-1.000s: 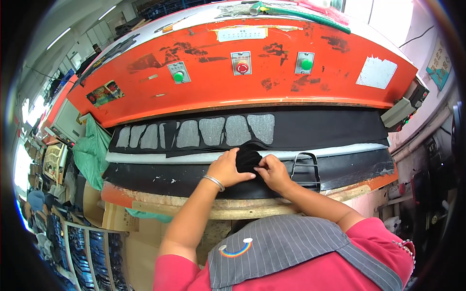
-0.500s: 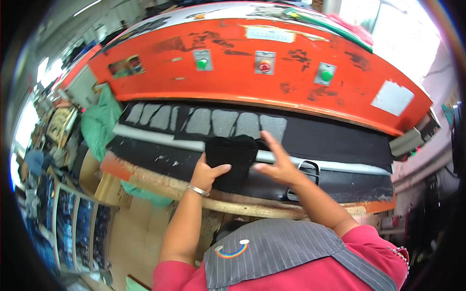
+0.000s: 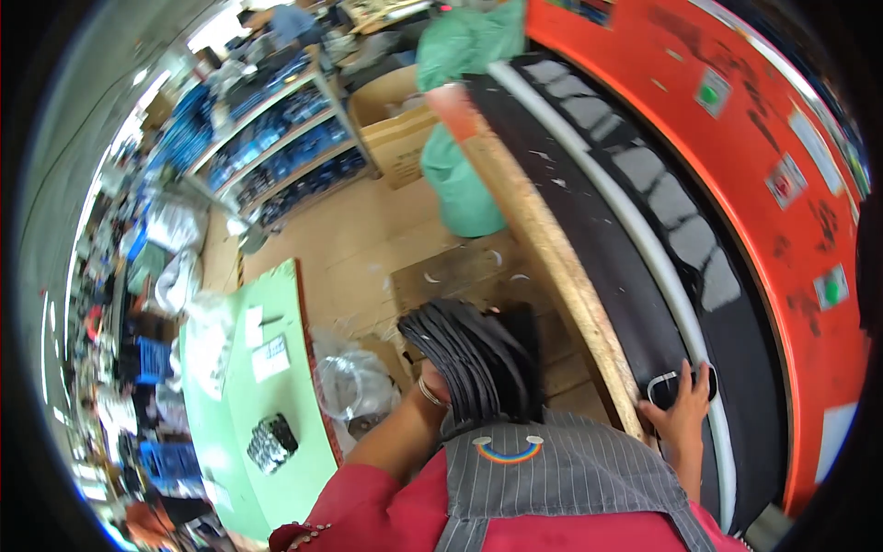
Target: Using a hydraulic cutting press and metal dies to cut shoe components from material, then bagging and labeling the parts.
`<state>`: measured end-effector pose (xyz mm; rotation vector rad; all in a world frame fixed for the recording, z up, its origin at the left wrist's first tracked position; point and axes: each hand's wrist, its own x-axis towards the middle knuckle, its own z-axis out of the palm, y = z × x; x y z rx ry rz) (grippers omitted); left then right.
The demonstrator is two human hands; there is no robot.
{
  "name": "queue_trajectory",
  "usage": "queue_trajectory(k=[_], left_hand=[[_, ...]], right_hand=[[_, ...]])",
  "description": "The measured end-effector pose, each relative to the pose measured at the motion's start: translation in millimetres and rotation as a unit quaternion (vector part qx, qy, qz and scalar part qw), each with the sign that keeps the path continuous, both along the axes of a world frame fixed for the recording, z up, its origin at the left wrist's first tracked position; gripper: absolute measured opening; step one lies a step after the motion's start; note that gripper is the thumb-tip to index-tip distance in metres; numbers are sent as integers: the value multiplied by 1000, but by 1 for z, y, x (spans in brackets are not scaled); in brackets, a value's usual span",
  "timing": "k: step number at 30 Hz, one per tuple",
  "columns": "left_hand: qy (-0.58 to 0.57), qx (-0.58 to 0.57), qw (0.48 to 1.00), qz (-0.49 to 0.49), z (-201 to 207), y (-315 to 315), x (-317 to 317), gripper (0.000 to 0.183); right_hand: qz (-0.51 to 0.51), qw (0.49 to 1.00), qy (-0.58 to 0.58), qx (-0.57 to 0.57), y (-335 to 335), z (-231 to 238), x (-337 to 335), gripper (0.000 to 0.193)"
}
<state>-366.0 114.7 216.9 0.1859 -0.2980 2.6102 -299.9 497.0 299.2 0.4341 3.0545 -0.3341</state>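
Note:
A thick stack of black fabric pieces (image 3: 460, 354) bulges up in front of my apron, its layers fanned side by side. My left hand (image 3: 436, 382) is closed on the left side of this stack, its fingers partly hidden by the layers. On the black bed of the orange machine, my right hand (image 3: 682, 412) lies with fingers spread over a small black, white-edged piece (image 3: 660, 390), partly covering it. Grey fabric panels (image 3: 671, 198) lie in a row on black cloth beyond the pale bar (image 3: 635, 235).
The orange machine (image 3: 736, 175) rises at the right with green and red buttons. At the left stands a green table (image 3: 239, 368) holding papers and a dark, shiny bundle (image 3: 272, 443). A cardboard box (image 3: 400, 147), green bags and a shelf of blue bundles (image 3: 290, 138) stand farther back.
My view has swung left. My left hand has gone from the black fabric over the machine bed down to the stack by my apron. My right hand has come onto the white-edged piece.

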Motion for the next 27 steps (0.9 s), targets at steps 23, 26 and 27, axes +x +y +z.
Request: queue_trajectory(k=[23,26,27], left_hand=[[94,-380,807,443,-13,-310,109,97],[53,-517,777,354,-30,-346,169,107],[55,-544,746,379,3,-341,177,113]], right_hand=[[522,839,-83,-130,-358,-5,-189,95],[625,765,-130,-83,-430,-26,-202,94],[642,747,-159,-69,-455,-34,-207,94]])
